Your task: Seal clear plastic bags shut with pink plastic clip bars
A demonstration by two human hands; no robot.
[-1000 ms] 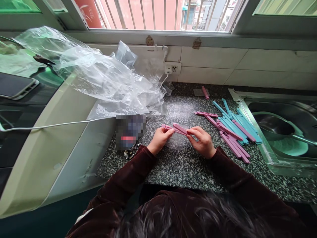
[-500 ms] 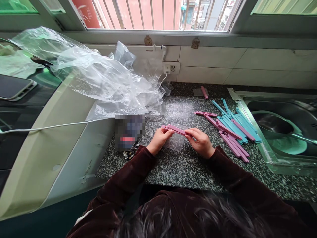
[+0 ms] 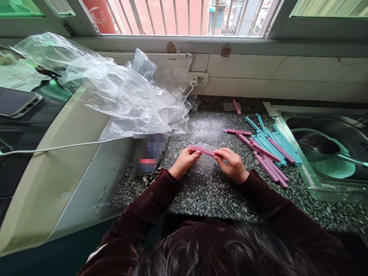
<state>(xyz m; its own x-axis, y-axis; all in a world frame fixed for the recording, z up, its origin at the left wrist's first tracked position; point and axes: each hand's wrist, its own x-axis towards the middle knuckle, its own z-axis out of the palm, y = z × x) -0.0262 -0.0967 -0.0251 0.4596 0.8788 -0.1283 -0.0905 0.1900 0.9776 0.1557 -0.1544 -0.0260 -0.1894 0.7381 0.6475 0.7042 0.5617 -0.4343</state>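
Between my hands is a pink bag sealing clip (image 3: 204, 150), lying across a small clear plastic bag (image 3: 202, 165). My left hand (image 3: 184, 161) pinches the clip's round-knobbed end between thumb and fingers. At the other end, my right hand (image 3: 232, 165) grips the clip with thumb and index finger. Parts of the bag show above and below the clip. To the right lies a loose heap of pink clips (image 3: 267, 166) and blue clips (image 3: 283, 142). One more pink clip (image 3: 236, 107) rests on a small clear bag (image 3: 228, 107) near the wall.
A metal sink (image 3: 313, 188) with a pan (image 3: 314, 142) in it is at the right. Large crumpled plastic sheeting (image 3: 120, 92) covers the left back. A white cable (image 3: 71, 145) runs from the wall socket (image 3: 201, 79). A blurred dark item (image 3: 151, 153) lies left of my hands.
Both hands keep their hold on the pink clip and have barely moved. The small bag's lower part shows slightly more plainly below it. The view has shifted slightly.
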